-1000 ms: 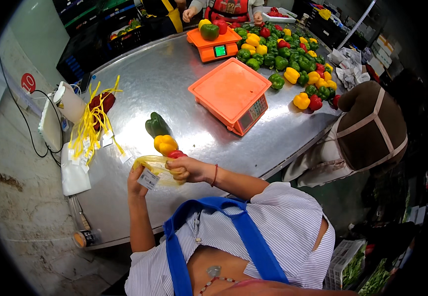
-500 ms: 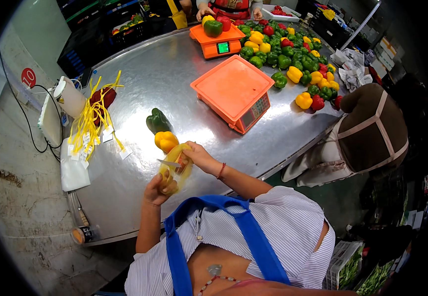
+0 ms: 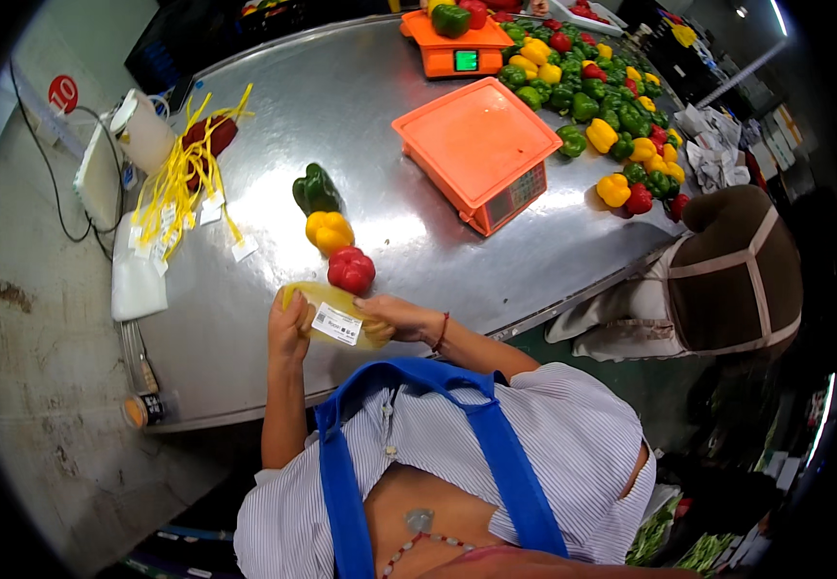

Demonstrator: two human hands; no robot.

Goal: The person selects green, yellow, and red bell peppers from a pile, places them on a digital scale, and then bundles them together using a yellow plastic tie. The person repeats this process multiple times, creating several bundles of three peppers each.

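Stretched between my two hands is a yellow mesh bag with a white label facing up. My left hand is closed on its left end, and my right hand grips the right end. Just beyond the mesh, a red bell pepper rests on the metal table. A yellow bell pepper touches or nearly touches it, and a dark green bell pepper lies farther back, making a short row.
An orange scale stands mid-table; a second scale behind it bears peppers. A heap of mixed peppers covers the far right. Yellow mesh bags with tags hang beside a white jug at left. A person is at right.
The mesh bag has been turned so its label faces up, and my hands have moved lower and wider apart. A red pepper now shows beside the yellow one. The whole view has shifted slightly.
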